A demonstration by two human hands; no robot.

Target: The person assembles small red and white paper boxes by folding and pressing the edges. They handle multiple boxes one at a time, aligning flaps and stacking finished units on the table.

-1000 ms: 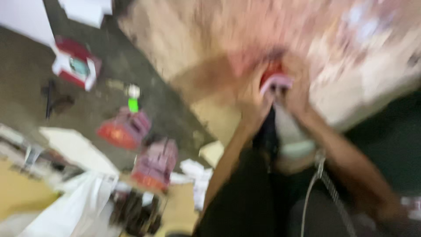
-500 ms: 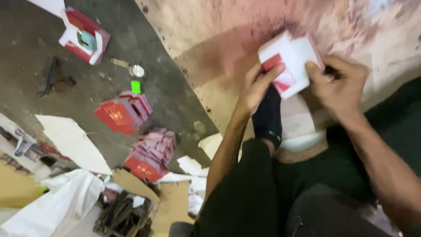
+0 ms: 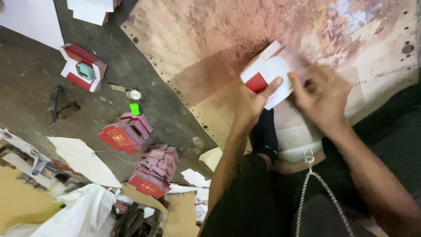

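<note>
Left hand (image 3: 249, 102) fingers pinch card (image 3: 268, 78) edge, steadying it. Right hand (image 3: 323, 97) fingers curl closed on opposite edge. Board (image 3: 197, 52) beneath supports work.

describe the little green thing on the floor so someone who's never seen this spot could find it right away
Start from the dark grey floor left of the big stained board. Between the wristwatch and the upper stack of red folded cards lies a small bright green object. It is the only vivid green item among red and white things.
</note>
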